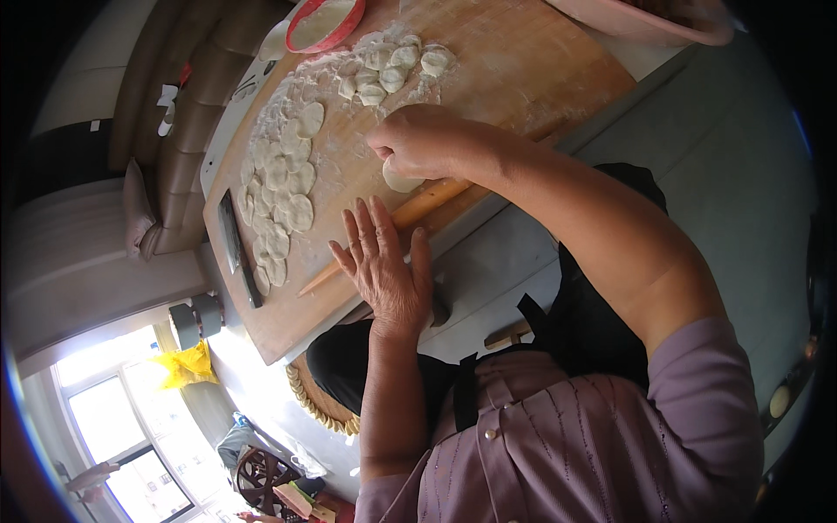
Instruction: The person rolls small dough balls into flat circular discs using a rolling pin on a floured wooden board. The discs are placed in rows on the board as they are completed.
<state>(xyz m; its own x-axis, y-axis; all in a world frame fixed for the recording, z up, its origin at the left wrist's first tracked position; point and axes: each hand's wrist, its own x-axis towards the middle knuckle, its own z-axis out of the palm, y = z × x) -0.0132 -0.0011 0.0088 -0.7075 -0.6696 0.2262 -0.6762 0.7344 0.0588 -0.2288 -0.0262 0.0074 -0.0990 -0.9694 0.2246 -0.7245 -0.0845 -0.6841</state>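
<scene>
My right hand (422, 140) is closed in a fist on the edge of a round dough wrapper (402, 182), partly hidden under the fingers. A wooden rolling pin (431, 200) lies slanting along the near edge of the floured wooden board (516, 72). Over its middle is my left hand (386, 274), palm down with fingers spread; whether it presses on the pin I cannot tell. Left of the hands, many flat dough wrappers (278, 196) overlap in a heap. Beyond my right hand sits a cluster of small floured dough pieces (392, 65).
A cleaver (239, 252) lies at the board's left edge. At the far side stand a red-rimmed bowl (325, 26) of flour and a pink basin (647, 19). Below the board, a round woven tray (320, 392) bears dumplings around its rim. A brown sofa (196, 131) stands beyond.
</scene>
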